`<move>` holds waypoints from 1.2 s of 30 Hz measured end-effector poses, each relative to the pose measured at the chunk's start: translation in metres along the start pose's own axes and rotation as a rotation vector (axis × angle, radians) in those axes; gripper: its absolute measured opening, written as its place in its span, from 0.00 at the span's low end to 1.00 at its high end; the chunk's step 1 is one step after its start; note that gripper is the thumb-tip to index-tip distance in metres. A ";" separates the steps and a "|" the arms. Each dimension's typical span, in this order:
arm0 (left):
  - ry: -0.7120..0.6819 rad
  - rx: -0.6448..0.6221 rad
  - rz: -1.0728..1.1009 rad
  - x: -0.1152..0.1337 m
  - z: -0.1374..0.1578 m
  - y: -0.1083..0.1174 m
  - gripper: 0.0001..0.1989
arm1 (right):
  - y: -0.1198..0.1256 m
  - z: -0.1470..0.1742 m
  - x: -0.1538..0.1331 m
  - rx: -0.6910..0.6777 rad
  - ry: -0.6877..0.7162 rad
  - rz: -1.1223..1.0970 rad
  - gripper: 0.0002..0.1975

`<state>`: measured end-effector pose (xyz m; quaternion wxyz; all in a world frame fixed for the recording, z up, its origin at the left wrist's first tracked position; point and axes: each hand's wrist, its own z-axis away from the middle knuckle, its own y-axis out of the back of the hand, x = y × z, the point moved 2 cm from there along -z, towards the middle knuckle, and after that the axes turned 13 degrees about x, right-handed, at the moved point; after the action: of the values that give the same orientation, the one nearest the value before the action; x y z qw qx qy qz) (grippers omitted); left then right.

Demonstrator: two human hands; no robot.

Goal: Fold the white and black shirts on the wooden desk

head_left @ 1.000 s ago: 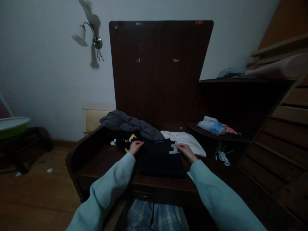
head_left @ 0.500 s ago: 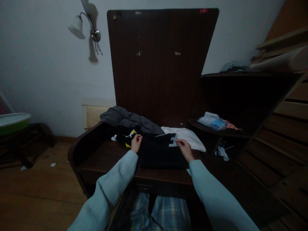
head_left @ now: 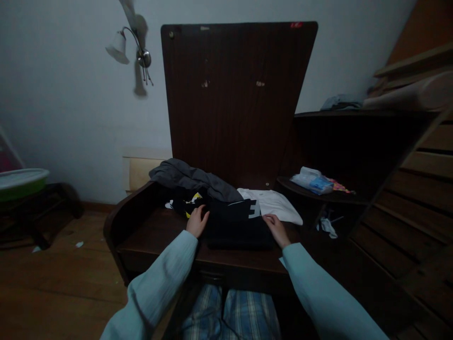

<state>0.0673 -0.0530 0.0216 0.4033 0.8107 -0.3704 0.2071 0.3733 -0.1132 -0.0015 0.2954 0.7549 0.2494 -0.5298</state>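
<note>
A black folded garment (head_left: 237,231) with light grey lettering lies on the dark wooden desk (head_left: 141,236) in front of me. At its left edge is my left hand (head_left: 197,222), thumb and fingers apart, with nothing between them. My right hand (head_left: 276,228) has its fingertips closed on the garment's right edge, beside the lettering. Behind that edge a white garment (head_left: 283,205) is spread flat. To the left, partly behind my left hand, lies a black cloth with yellow and white print (head_left: 180,203). A dark grey garment (head_left: 194,177) is heaped at the back.
An upright dark panel (head_left: 237,94) rises behind the desk. On the right, a corner shelf (head_left: 354,197) carries a plastic packet (head_left: 311,180). A green basin (head_left: 24,184) stands on a stool at far left, and a wall lamp (head_left: 118,47) hangs above.
My left hand has let go of the black garment's upper left corner and opened, shifting slightly left and down. The garment's top edge lies flatter. My right hand has moved slightly down.
</note>
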 end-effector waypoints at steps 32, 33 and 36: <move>-0.051 -0.349 0.101 0.005 0.022 0.008 0.17 | -0.013 0.006 0.012 -0.163 0.062 -0.122 0.21; -0.059 -0.345 0.104 0.004 0.022 0.007 0.17 | -0.013 0.007 0.011 -0.166 0.060 -0.115 0.21; -0.068 -0.337 0.109 0.003 0.022 0.006 0.17 | -0.014 0.008 0.010 -0.176 0.066 -0.102 0.22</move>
<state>0.0652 -0.0747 0.0138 0.5089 0.7169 -0.4566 0.1363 0.3620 -0.1084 -0.0153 0.3252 0.7293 0.3425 -0.4951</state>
